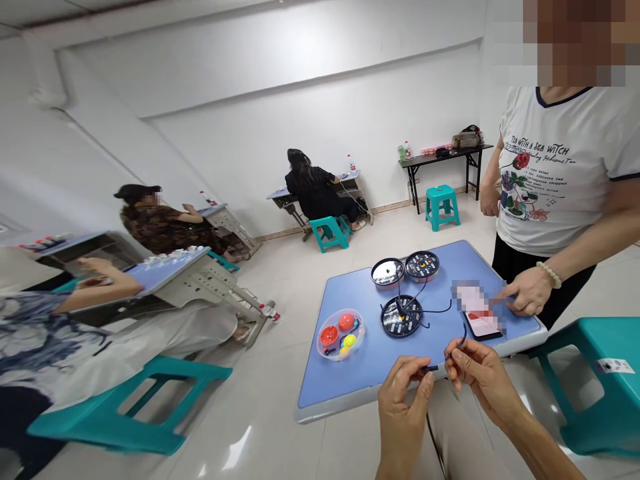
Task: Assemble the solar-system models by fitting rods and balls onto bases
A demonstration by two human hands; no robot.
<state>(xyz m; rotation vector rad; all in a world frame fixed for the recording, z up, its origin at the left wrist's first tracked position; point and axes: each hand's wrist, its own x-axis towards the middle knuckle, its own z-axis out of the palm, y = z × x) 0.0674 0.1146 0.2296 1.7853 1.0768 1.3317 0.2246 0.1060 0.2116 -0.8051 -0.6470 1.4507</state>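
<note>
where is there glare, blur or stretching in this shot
Head view: white glare on the floor at lower left; head view: the seated person at the left edge looks stretched and soft; head view: pixel blocks hide part of the phone.

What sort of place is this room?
Probably a small workroom for handwork, perhaps a classroom: people sit on teal stools at separate desks, and the blue table holds black-rimmed round pieces beside a tub of coloured parts.

Blue tabletop with three round black-rimmed pieces, clear plastic bowl and phone.
</note>
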